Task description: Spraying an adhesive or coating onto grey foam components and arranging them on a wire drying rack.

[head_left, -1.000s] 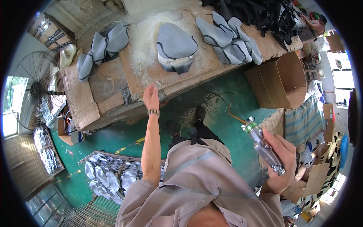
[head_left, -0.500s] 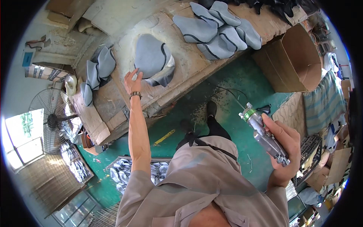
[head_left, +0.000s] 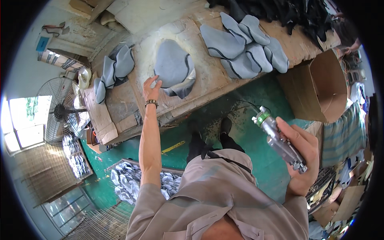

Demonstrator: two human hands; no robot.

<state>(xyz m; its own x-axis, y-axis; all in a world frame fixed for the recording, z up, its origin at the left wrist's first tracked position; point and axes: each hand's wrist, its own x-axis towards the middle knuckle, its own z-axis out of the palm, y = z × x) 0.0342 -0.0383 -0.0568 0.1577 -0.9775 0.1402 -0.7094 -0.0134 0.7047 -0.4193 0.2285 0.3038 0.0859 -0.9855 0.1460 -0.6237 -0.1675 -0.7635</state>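
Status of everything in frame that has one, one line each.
Left hand: open, at grey pad's edge
Right hand: closed around spray gun
Spray gun: held, tilted; trigger state unclear
Grey pad: lying on workbench
Grey pieces at right: piled, overlapping
Black pieces: heaped
Cardboard box: open
Fan: upright; running or off unclear

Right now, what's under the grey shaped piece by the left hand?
Around the grey shaped piece, cardboard shows, and a whitish and dark grey flap sticks out at its near right edge. What lies directly beneath is covered, so I cannot tell.
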